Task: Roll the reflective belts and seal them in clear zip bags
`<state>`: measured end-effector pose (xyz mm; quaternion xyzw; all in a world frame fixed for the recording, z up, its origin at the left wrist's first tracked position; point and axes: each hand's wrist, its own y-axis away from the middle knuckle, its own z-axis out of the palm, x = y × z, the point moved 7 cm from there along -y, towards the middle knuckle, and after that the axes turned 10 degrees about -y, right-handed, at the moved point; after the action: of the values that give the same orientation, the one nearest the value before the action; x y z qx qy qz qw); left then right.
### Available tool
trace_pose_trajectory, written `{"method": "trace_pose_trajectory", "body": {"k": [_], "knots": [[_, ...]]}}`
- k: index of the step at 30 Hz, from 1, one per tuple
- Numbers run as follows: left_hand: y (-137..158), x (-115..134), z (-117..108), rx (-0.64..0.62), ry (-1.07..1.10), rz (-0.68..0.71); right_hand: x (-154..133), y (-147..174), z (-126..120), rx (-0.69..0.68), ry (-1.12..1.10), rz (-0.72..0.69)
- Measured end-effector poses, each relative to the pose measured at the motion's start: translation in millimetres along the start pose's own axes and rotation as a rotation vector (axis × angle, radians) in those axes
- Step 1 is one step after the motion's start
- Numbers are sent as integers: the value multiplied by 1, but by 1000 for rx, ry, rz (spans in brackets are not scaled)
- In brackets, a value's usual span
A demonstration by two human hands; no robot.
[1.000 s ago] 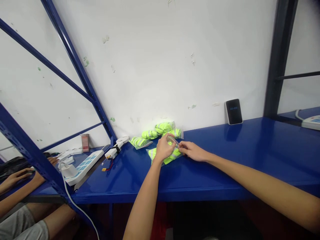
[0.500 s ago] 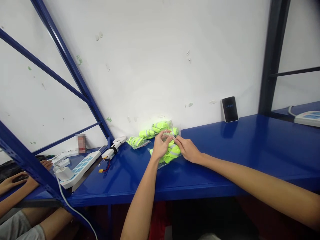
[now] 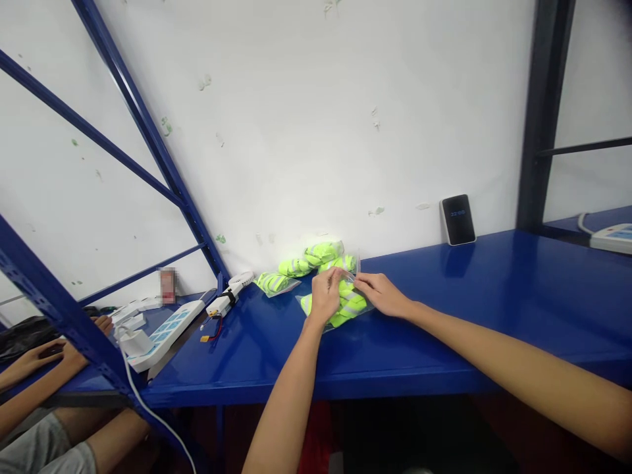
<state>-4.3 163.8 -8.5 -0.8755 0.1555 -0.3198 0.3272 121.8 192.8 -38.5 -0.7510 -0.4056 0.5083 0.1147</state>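
On the blue table lies a clear plastic bag (image 3: 348, 307) with folded neon-yellow cloth inside, crossed by grey reflective strips. My left hand (image 3: 326, 296) pinches the upper edge of this bag. At the same edge, a little to the right, my right hand (image 3: 382, 293) pinches with thumb and fingers. A short stretch of the bag's edge runs between both hands. Behind them, against the wall, several more bagged neon-yellow bundles (image 3: 323, 252) are piled, and another bagged bundle (image 3: 273, 283) lies to their left.
A dark-screened clock (image 3: 458, 220) leans on the wall at the right. Left of the bags are a small white fan (image 3: 241, 282), a wired connector (image 3: 211, 337) and a power strip (image 3: 170, 332). Beyond the blue frame post (image 3: 64, 309), another person's hands (image 3: 74, 352) rest at the table.
My right hand has slid slightly right along the bag's edge, and my left hand's fingers have closed more tightly. The whole view has shifted a little.
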Motion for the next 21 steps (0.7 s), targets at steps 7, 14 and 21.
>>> {"method": "trace_pose_trajectory", "body": {"k": [7,14,21], "knots": [[5,-3,-30,233,-150,70,22,-5,-14,70,-8,84],[10,-77,-29,366,-176,-393,51,-5,-28,271,-44,219],[12,-112,22,100,306,-658,66,-4,-26,355,-255,215]]}}
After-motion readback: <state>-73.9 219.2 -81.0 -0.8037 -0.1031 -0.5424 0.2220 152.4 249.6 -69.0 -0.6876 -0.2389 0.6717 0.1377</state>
